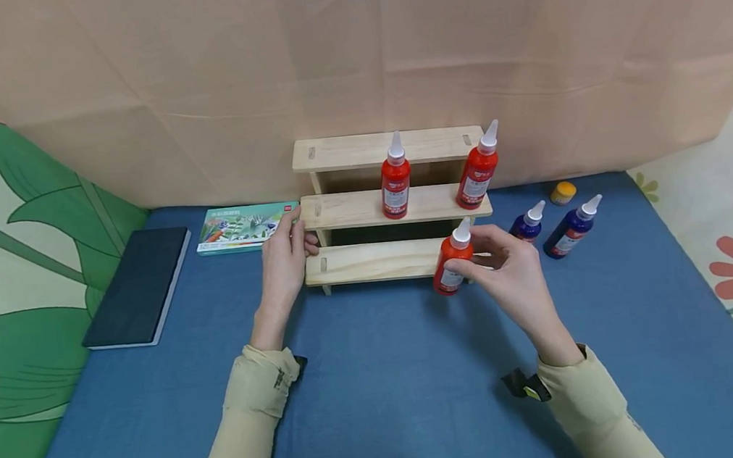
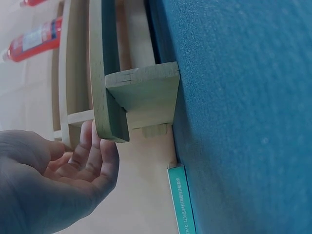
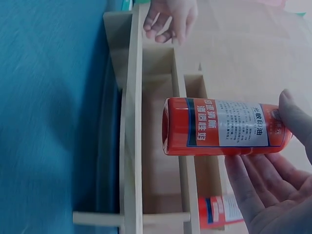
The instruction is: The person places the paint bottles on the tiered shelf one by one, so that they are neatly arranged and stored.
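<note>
My right hand (image 1: 510,267) grips a red ink bottle (image 1: 451,265) between thumb and fingers. The bottle has a white pointed nozzle and overlaps the right end of the lowest step in the head view; the right wrist view shows its printed label. A three-step wooden shelf (image 1: 369,261) stands in front of the person. On its middle step are two more red ink bottles, one nearer the centre (image 1: 395,186) and one at the right end (image 1: 476,176). At the shelf's left end is my left hand (image 1: 284,261), its loosely bent fingertips right at the step edges.
Two dark blue bottles (image 1: 569,229) with white nozzles stand right of the shelf, beside a yellow cap (image 1: 562,192). Left of the shelf lies a flat teal box (image 1: 242,227), and farther left a dark notebook (image 1: 136,285). A beige cloth (image 1: 352,63) hangs behind the blue-covered table.
</note>
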Tool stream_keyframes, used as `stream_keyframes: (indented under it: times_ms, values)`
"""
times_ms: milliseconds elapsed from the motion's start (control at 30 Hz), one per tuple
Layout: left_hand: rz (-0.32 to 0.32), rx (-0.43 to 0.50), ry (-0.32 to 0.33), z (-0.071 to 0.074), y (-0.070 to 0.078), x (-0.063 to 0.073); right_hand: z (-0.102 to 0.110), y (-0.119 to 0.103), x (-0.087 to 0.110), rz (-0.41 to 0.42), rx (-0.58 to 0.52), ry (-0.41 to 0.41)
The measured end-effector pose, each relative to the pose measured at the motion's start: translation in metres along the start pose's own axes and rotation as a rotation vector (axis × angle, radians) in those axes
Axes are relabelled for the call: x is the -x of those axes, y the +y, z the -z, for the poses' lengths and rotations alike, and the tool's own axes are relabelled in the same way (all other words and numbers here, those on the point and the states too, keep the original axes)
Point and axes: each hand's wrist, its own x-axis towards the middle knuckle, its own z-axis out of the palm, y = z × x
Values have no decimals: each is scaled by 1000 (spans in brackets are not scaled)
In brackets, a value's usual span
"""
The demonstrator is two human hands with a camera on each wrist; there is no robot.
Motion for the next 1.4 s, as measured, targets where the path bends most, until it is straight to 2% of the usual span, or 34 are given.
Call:
stream_keyframes:
  times_ms: [533, 800, 1067, 1400]
  values:
    - [14, -18, 12, -1, -1, 0, -37, -11, -16, 34, -82, -22]
    - [4, -14, 18, -1, 0, -1, -55, -22, -22, 97, -80, 2]
    - [-2, -14, 9, -2, 0, -2, -70, -32, -30, 135, -132, 13]
    - [0, -14, 20, -2, 0, -1, -91, -41, -44, 232, -155, 12]
